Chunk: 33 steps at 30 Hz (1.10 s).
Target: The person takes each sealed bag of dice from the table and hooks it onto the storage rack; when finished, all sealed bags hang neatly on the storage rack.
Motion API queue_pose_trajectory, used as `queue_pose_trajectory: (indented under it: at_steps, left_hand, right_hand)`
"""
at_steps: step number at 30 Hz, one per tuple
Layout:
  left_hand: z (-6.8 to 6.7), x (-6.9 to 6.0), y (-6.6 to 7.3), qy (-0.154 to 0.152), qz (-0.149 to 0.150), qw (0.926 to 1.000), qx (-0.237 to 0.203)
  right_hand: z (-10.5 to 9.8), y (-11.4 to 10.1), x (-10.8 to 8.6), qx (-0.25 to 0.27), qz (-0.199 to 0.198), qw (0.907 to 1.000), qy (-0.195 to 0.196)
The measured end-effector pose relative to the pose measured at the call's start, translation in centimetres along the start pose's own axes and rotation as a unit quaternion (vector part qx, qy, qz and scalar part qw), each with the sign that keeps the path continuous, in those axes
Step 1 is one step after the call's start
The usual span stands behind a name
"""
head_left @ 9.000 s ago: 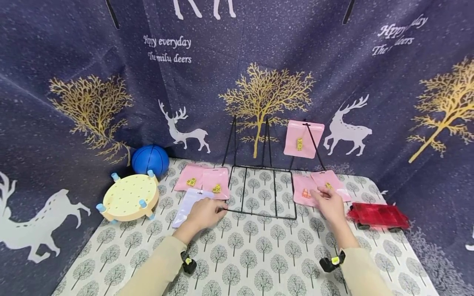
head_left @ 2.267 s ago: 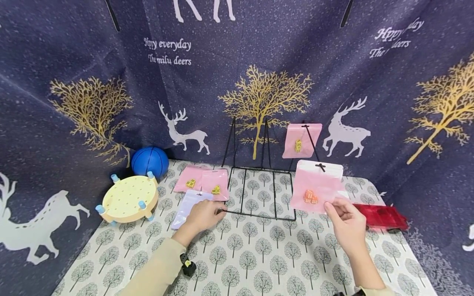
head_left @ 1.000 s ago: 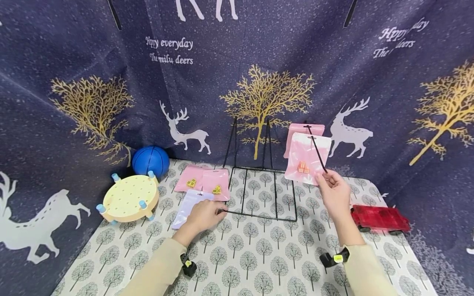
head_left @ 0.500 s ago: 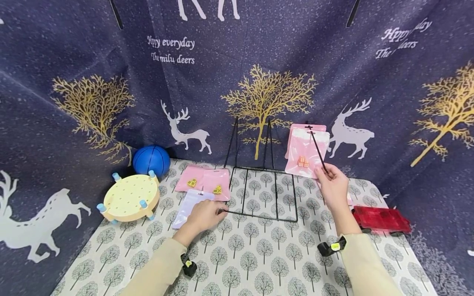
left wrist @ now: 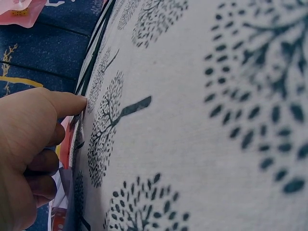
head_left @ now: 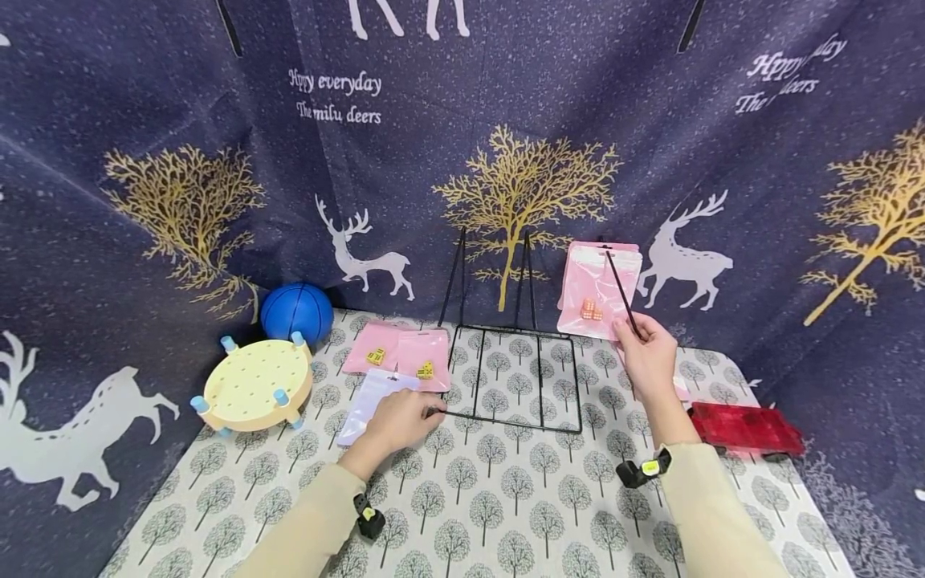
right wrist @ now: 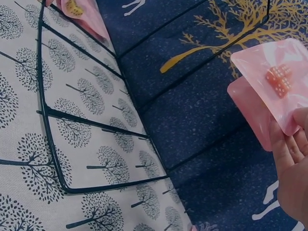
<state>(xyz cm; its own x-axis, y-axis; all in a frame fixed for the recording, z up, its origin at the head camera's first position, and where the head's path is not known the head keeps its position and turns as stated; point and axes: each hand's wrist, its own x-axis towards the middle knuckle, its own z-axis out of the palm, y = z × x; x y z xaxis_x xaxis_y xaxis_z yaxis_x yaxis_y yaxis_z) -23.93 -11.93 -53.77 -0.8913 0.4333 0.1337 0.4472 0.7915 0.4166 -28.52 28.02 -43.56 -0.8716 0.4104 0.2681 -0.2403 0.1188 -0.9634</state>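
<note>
Beige sleeves (head_left: pixel 307 518); black wrist cameras (head_left: pixel 370 525), yellow labels (head_left: pixel 650 467).

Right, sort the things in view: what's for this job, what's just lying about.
Likely for the job:
black wire rack, left hand gripping it
pink bag with orange dice, in the right hand
pink bag hanging behind it
pink bags with yellow dice, beside the rack
lavender bag

Apparently just lying about:
blue ball
yellow disc with blue pegs
red toy car
</note>
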Motion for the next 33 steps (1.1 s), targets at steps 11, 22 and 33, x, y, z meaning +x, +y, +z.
queue_pose_trajectory:
  at_steps: [11, 22, 33]
  left_hand:
    - [0.1, 0.1, -0.1, 0.001, 0.006, 1.0000, 0.002]
    - [0.0, 0.1, -0.1, 0.000, 0.007, 1.0000, -0.003]
    - [0.0, 0.0, 0.0, 0.001, 0.007, 1.0000, 0.005]
  right_hand:
    - [-0.5, 1.1, 0.1, 0.083, 0.053, 0.9949, -0.021]
    - [-1.1, 2.9, -0.4, 0.075, 0.046, 0.9951, -0.044]
    - [-1.9, 5.0, -0.7, -0.113, -0.016, 0.9935, -0.007]
